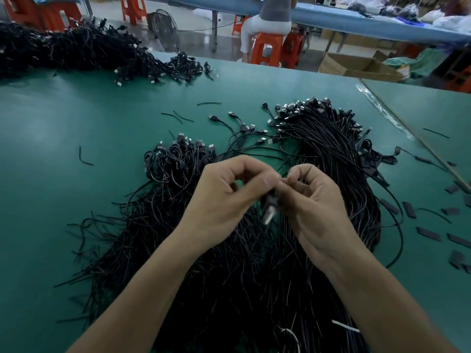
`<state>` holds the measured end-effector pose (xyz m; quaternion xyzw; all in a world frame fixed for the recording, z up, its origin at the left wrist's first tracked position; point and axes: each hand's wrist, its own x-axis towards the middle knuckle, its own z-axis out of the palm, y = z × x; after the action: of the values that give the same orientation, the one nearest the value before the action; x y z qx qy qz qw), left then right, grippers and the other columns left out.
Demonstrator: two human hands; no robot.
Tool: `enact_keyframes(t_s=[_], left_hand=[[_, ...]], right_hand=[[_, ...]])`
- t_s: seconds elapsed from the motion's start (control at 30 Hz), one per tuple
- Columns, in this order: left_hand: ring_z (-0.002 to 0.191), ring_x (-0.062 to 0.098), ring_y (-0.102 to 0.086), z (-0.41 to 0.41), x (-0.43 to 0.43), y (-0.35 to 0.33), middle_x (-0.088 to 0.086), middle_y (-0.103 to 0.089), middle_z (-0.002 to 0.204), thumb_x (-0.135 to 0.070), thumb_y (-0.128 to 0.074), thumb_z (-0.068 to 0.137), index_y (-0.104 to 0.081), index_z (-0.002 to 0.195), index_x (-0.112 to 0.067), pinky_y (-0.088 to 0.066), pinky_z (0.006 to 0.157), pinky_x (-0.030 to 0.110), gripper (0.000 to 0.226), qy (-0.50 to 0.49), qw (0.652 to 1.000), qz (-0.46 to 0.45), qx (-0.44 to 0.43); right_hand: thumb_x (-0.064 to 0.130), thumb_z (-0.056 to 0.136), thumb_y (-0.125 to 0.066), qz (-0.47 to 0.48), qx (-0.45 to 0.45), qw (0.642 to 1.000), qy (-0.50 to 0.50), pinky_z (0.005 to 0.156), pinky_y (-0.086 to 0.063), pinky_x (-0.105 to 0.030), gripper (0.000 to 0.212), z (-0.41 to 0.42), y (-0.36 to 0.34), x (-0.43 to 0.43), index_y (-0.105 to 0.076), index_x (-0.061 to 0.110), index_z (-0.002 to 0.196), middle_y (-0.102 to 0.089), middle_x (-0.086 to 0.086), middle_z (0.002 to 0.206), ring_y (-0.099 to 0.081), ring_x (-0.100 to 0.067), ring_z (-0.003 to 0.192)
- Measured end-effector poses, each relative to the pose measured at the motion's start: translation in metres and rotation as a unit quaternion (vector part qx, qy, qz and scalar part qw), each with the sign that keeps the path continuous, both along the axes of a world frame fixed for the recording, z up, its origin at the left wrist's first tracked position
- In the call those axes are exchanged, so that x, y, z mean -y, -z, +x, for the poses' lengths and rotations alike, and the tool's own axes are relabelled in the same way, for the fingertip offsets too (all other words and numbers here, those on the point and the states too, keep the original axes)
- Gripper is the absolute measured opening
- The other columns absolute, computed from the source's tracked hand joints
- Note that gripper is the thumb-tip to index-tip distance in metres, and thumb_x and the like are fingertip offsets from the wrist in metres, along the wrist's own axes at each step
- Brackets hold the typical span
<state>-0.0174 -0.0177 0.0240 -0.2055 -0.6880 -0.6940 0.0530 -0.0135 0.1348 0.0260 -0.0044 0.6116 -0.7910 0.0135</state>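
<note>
held thing: a thin black cable with a silver-tipped plug [269, 211], blurred, in the air between both hands, above the cable piles at the middle of the table
left grip: the left hand [224, 197] has its fingers curled, thumb and forefinger pinching the cable just above the plug
right grip: the right hand [314, 207] is curled too, its fingertips pinching the same cable and meeting those of the left
beneath, right: a long sheaf of straight black cables [331, 149], plugs fanned at its far end
beneath, left: a heap of coiled black cable bundles [178, 161], loose tails towards the person
surface: a green matte table [63, 123]
right edge: flat black sleeve pieces [430, 234], scattered
far left: a big tangled mound of black cables [63, 52]
background: a person [267, 21] seated on an orange plastic stool [267, 50]; an open cardboard box [356, 66] on the floor
</note>
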Motion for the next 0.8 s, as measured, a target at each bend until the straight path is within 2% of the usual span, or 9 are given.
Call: enact_keyframes(t_s=[0.03,0.13,0.27,0.33,0.43,0.5,0.63,0.73,0.8], left_hand=[[0.064,-0.004,-0.057,0.000,0.000,0.001,-0.015,-0.068,0.076,-0.020,-0.072,0.085,-0.071,0.087,-0.020,-0.043,0.062,0.008,0.002,-0.010,0.999,-0.032,-0.013],[0.063,0.000,-0.044,-0.001,-0.001,0.009,-0.013,-0.055,0.080,-0.022,-0.085,0.075,-0.065,0.087,-0.032,-0.038,0.060,0.011,0.025,-0.088,0.988,-0.119,-0.035],[0.046,0.002,-0.043,0.000,-0.006,0.013,-0.011,-0.057,0.061,-0.042,-0.079,0.079,-0.053,0.084,-0.028,-0.038,0.045,0.016,0.030,-0.110,0.988,-0.105,0.017],[0.043,0.007,-0.054,-0.002,-0.005,0.015,-0.007,-0.065,0.061,-0.038,-0.074,0.086,-0.054,0.087,-0.024,-0.045,0.042,0.022,0.024,-0.111,0.989,-0.094,0.039],[0.053,0.017,-0.067,-0.006,-0.001,0.014,0.000,-0.071,0.068,-0.012,-0.068,0.093,-0.059,0.089,-0.018,-0.053,0.048,0.027,0.012,-0.115,0.991,-0.054,0.051],[0.063,0.016,-0.071,-0.009,0.002,0.012,0.001,-0.074,0.075,-0.004,-0.061,0.096,-0.065,0.093,-0.017,-0.057,0.057,0.027,0.014,-0.124,0.990,-0.034,0.056],[0.088,0.013,-0.073,-0.008,0.001,0.004,-0.002,-0.077,0.091,-0.011,-0.053,0.101,-0.073,0.097,-0.018,-0.055,0.073,0.019,0.021,-0.063,0.995,0.030,0.066],[0.087,0.004,-0.069,-0.004,-0.002,0.001,-0.007,-0.076,0.091,-0.020,-0.051,0.095,-0.075,0.090,-0.025,-0.051,0.074,0.015,0.025,-0.043,0.996,0.045,0.058],[0.086,0.003,-0.067,-0.004,-0.001,0.000,-0.003,-0.075,0.090,-0.027,-0.055,0.094,-0.075,0.089,-0.021,-0.050,0.076,0.015,0.022,-0.044,0.998,0.029,0.047]], right_hand=[[0.004,0.082,-0.071,0.014,-0.018,0.999,0.024,0.062,-0.051,-0.021,0.024,-0.001,-0.001,0.001,-0.050,0.015,0.080,-0.064,0.001,0.069,-0.058,-0.011,0.067],[-0.005,0.089,-0.065,0.089,-0.092,0.988,0.083,0.071,-0.051,-0.019,0.027,-0.002,-0.006,0.003,-0.052,0.017,0.078,-0.065,0.006,0.073,-0.061,-0.005,0.072],[-0.005,0.089,-0.065,0.110,-0.164,0.978,0.067,0.074,-0.053,-0.020,0.027,0.000,-0.014,0.005,-0.053,0.017,0.080,-0.067,0.008,0.076,-0.064,-0.005,0.074],[-0.005,0.088,-0.066,0.119,-0.182,0.975,0.043,0.073,-0.053,-0.020,0.027,0.002,-0.015,0.007,-0.053,0.017,0.081,-0.067,0.007,0.077,-0.065,-0.007,0.074],[-0.006,0.087,-0.067,0.124,-0.165,0.979,0.011,0.074,-0.054,-0.022,0.027,0.006,-0.007,0.008,-0.053,0.017,0.082,-0.065,0.005,0.076,-0.062,-0.009,0.074],[-0.007,0.087,-0.067,0.121,-0.136,0.983,-0.006,0.074,-0.054,-0.020,0.028,0.007,-0.002,0.009,-0.053,0.017,0.081,-0.064,0.005,0.074,-0.061,-0.008,0.073],[-0.008,0.088,-0.065,0.114,-0.087,0.990,-0.007,0.068,-0.051,-0.016,0.029,0.004,0.003,0.005,-0.050,0.016,0.080,-0.066,0.005,0.070,-0.061,-0.006,0.069],[-0.009,0.088,-0.064,0.115,-0.076,0.990,-0.001,0.065,-0.050,-0.016,0.031,0.000,0.003,0.003,-0.047,0.015,0.080,-0.066,0.006,0.067,-0.060,-0.005,0.066],[-0.010,0.088,-0.064,0.112,-0.070,0.991,0.014,0.063,-0.050,-0.015,0.031,-0.001,0.003,0.002,-0.046,0.014,0.080,-0.065,0.006,0.066,-0.060,-0.004,0.063]])
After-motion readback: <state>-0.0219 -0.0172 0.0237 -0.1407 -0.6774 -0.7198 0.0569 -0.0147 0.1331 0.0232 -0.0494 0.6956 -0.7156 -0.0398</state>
